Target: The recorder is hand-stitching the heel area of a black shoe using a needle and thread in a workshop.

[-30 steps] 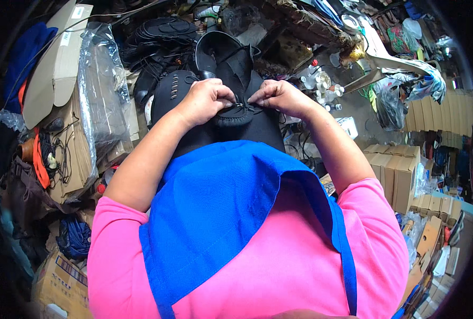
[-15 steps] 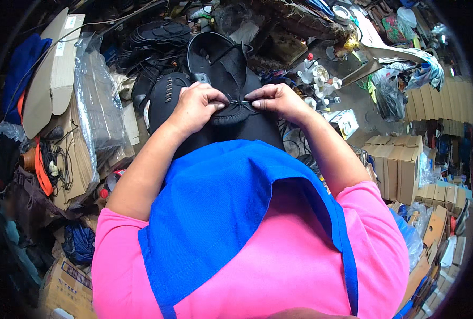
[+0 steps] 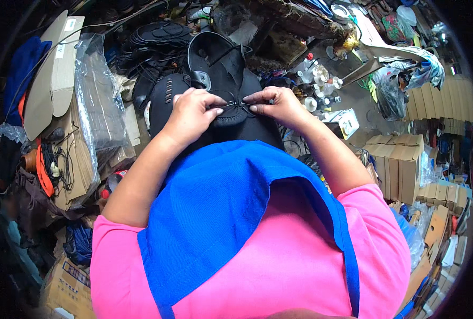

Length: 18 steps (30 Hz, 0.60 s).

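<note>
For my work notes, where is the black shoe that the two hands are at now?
In the head view, the black shoe lies upper centre, just beyond the blue apron, between the left hand and the right hand.

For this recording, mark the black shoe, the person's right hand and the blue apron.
Black shoe (image 3: 228, 77): head view, on its upper beyond the stitched toe.
Right hand (image 3: 280, 105): head view, mid-hand.
Blue apron (image 3: 215, 196): head view, middle of its cloth.

Grey floor (image 3: 373, 126), brown cardboard stack (image 3: 401, 167) at right, white bottles (image 3: 320, 80) farther off, pale cardboard sheet (image 3: 46, 87) and clear plastic (image 3: 102, 98) at left
</note>
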{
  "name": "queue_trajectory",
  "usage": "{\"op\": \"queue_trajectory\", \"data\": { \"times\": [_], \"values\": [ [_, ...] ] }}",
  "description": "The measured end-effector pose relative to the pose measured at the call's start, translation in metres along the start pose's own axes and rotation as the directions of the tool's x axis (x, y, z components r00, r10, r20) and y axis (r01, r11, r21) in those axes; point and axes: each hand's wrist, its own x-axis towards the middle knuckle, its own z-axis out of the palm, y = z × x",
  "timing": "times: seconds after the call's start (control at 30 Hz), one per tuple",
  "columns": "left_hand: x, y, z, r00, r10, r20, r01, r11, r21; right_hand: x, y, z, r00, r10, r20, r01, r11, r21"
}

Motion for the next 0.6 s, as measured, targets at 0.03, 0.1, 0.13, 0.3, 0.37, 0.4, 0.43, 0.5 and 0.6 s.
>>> {"op": "queue_trajectory", "data": {
  "times": [0.03, 0.1, 0.13, 0.3, 0.37, 0.4, 0.43, 0.5, 0.6],
  "values": [
    [0.001, -0.003, -0.003, 0.997, -0.052, 0.058, 0.055, 0.998, -0.044, -0.001, 0.004, 0.004, 0.995, 0.097, 0.014, -0.098, 0.969, 0.226],
    [0.005, -0.006, 0.002, 0.996, -0.076, 0.036, 0.077, 0.997, -0.029, 0.0, 0.007, 0.005, 0.981, 0.187, 0.051, -0.191, 0.879, 0.437],
    [0.006, -0.006, 0.005, 0.995, -0.099, 0.01, 0.099, 0.995, -0.014, 0.002, 0.007, 0.005, 0.98, 0.185, 0.076, -0.198, 0.85, 0.489],
    [0.013, -0.001, 0.02, 0.952, -0.304, 0.039, 0.306, 0.944, -0.124, 0.008, 0.007, 0.007, 0.974, 0.191, 0.12, -0.224, 0.783, 0.58],
    [0.014, 0.004, 0.024, 0.957, -0.289, 0.024, 0.29, 0.952, -0.102, 0.009, 0.007, 0.008, 0.973, 0.198, 0.121, -0.23, 0.759, 0.609],
    [0.014, 0.004, 0.027, 0.962, -0.274, 0.009, 0.274, 0.959, -0.079, 0.01, 0.006, 0.008, 0.973, 0.199, 0.119, -0.229, 0.759, 0.609],
    [0.015, 0.001, 0.029, 0.958, -0.284, 0.036, 0.287, 0.954, -0.087, 0.012, 0.004, 0.007, 0.974, 0.184, 0.13, -0.225, 0.766, 0.602],
    [0.017, -0.004, 0.027, 0.949, -0.301, 0.092, 0.312, 0.939, -0.146, 0.016, 0.003, 0.007, 0.976, 0.17, 0.138, -0.218, 0.773, 0.596],
    [0.02, -0.003, 0.023, 0.929, -0.302, 0.214, 0.356, 0.889, -0.287, 0.027, 0.003, 0.005, 0.974, 0.155, 0.166, -0.215, 0.862, 0.459]
  ]
}}
